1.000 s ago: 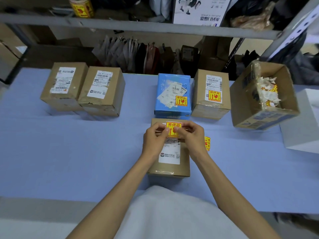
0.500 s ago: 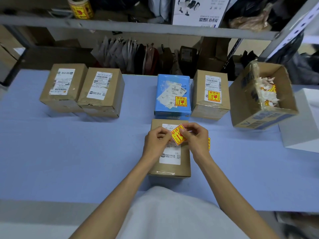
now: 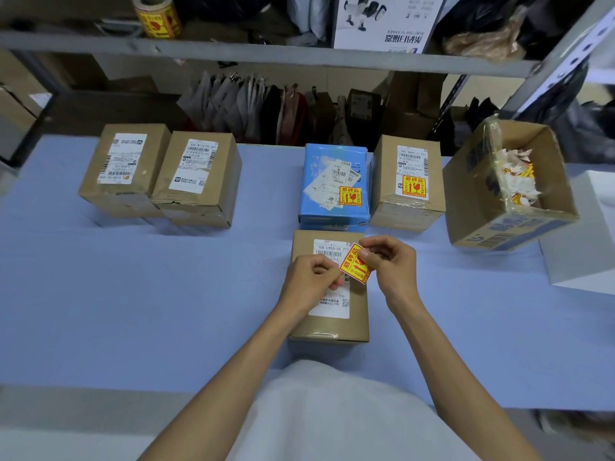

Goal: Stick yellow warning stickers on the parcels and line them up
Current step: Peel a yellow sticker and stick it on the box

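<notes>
A brown parcel (image 3: 356, 324) with a white shipping label lies on the blue table in front of me. Above it my right hand (image 3: 394, 266) pinches a yellow warning sticker (image 3: 354, 264), tilted, by its top corner. My left hand (image 3: 309, 281) pinches at the sticker's lower left edge, fingers closed over the label. Behind stand a blue parcel (image 3: 334, 184) and a brown parcel (image 3: 407, 184), each bearing a yellow sticker. Two brown parcels (image 3: 124, 168) (image 3: 199, 178) without yellow stickers sit at the left.
An open cardboard box (image 3: 509, 224) holding sticker scraps stands tilted at the right, beside a white box (image 3: 585, 234). A roll of yellow stickers (image 3: 158, 16) sits on the metal shelf (image 3: 266, 54) above. Bags hang behind the table (image 3: 133, 294).
The sticker has gone from flat and square above the parcel's label to tilted and lifted toward the right. The spare sticker at my right wrist is now hidden.
</notes>
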{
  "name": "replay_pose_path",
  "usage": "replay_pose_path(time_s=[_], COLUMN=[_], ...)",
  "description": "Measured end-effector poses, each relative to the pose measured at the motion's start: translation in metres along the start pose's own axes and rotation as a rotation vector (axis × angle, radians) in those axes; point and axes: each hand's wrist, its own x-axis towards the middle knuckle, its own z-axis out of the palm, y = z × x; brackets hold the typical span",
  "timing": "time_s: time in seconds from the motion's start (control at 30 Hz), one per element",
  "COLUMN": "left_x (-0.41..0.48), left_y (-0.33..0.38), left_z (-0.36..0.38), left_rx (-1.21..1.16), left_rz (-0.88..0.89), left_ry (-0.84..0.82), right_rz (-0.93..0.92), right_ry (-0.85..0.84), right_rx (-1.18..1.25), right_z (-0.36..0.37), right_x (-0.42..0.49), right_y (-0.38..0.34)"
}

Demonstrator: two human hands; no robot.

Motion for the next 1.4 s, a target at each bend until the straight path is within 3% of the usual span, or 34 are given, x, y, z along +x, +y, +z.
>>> replay_pose_path(time_s=[0.77, 1.03, 1.2, 1.4], left_x=[0.003, 0.005, 0.007, 0.006], left_y=[-0.007, -0.006, -0.005, -0.006], left_z=[0.001, 0.000, -0.001, -0.003], left_rx=[-0.077, -0.122, -0.149, -0.181], left_rz=[-0.007, 0.021, 0.042, 0.068], left_ry=[-0.071, -0.032, 0.018, 0.012], right_rz=[0.029, -0.057, -0.157, -0.160], right_ry=[-0.038, 0.039, -0.130, -0.207], right_rx=[0.003, -0.150, -0.189, -0.248], right_z=[-0.004, -0.002, 0.004, 0.009], right_x=[-0.001, -0.005, -0.013, -0.017], right_y=[0.001, 0.001, -0.006, -0.007])
